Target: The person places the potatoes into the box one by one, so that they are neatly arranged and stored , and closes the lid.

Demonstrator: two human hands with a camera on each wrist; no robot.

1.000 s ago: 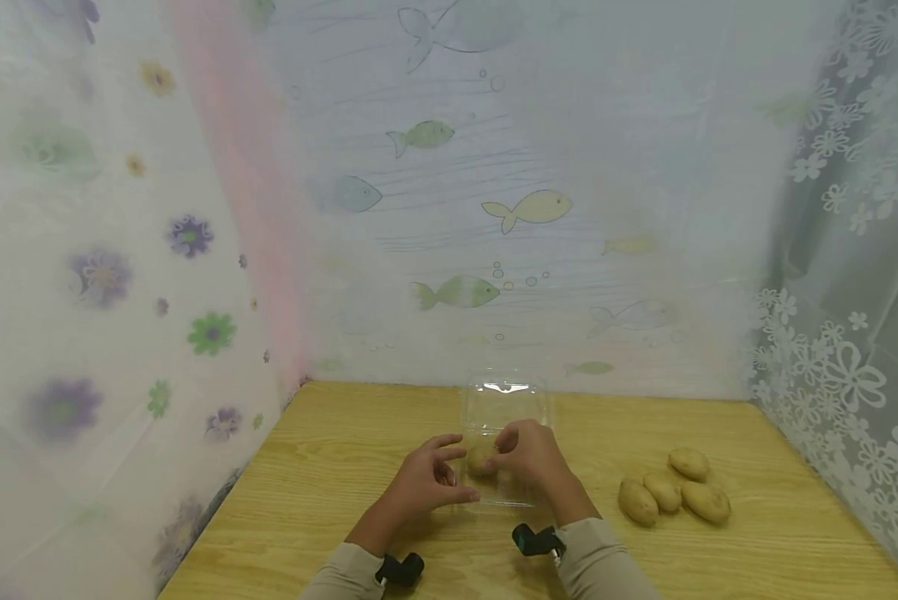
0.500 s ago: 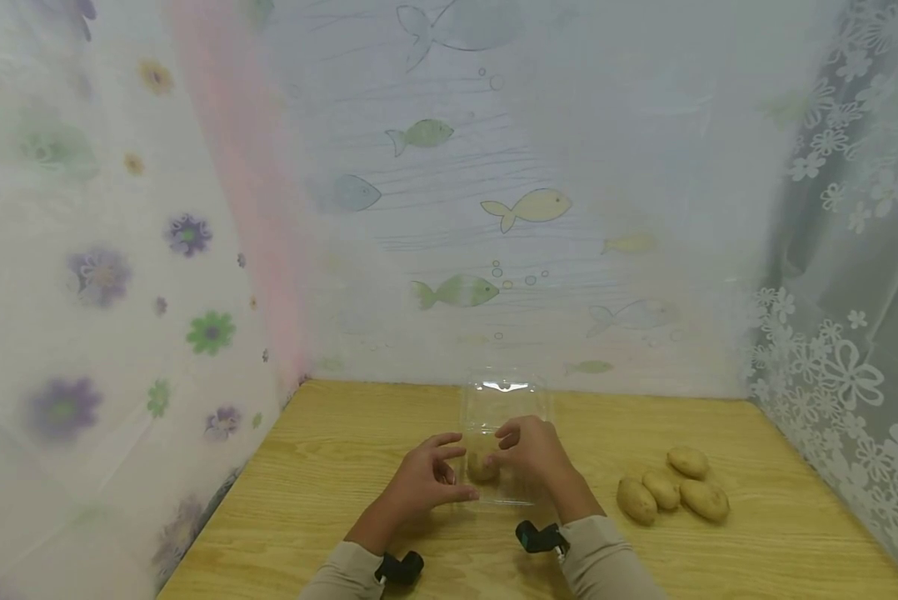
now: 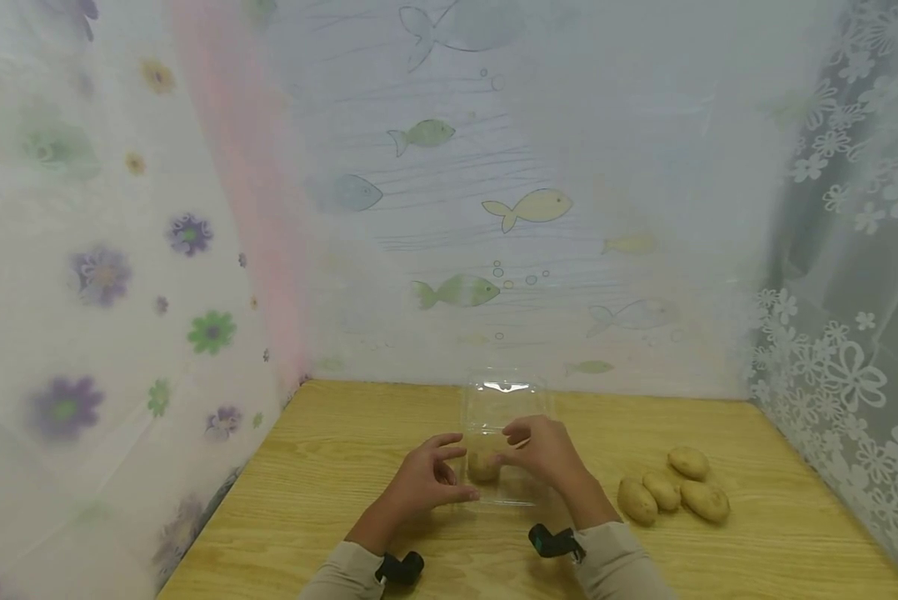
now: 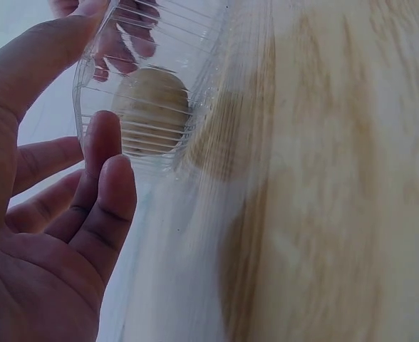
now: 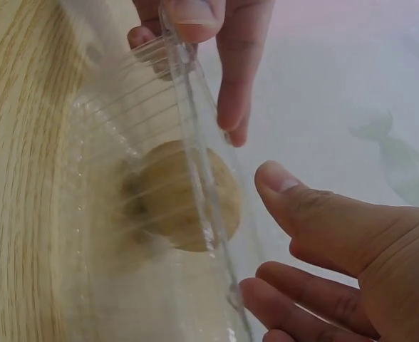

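A clear plastic clamshell container (image 3: 520, 492) stands on the table with its lid raised at the back. One potato (image 3: 483, 467) lies inside, toward the left; the ribbed wall shows it in the left wrist view as a round potato (image 4: 152, 110). My left hand (image 3: 422, 475) holds the container's left side, thumb at the near rim and fingers along the wall. Over the right part of the container is my right hand (image 3: 542, 454), thumb and fingers parted. In the right wrist view a gap separates that hand's thumb (image 5: 288, 189) from the potato.
Several loose potatoes (image 3: 661, 492) lie grouped on the wooden table (image 3: 329, 467) to the right of the container. Behind stands a curtain (image 3: 614, 167) printed with fish, and flowered sheets hang at both sides. Each wrist carries a small black camera (image 3: 552, 542).
My right hand has lowered the potato into the container, let go of it and drawn back to the right. The left hand has stayed in place.
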